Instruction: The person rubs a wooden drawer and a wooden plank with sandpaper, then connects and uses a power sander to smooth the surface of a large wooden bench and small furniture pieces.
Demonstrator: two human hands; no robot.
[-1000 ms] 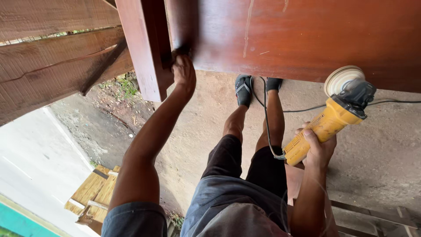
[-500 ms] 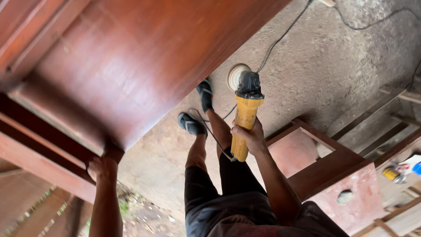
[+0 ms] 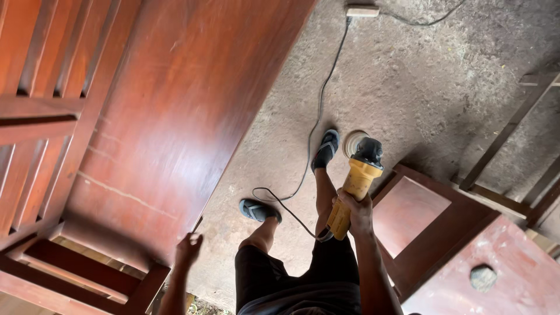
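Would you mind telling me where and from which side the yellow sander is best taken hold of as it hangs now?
Probably by the long yellow body of the sander, coming from behind at its cord end, as the right hand does now. The barrel is slim enough to wrap, and that approach keeps fingers off the round pad at the far end. The left hand rests at the wooden panel.

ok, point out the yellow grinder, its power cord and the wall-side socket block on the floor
yellow grinder (image 3: pixel 356 184), head view, on its yellow body above the right hand.
power cord (image 3: pixel 318 116), head view, on its mid-run across the concrete.
socket block (image 3: pixel 362 10), head view, on its top face.
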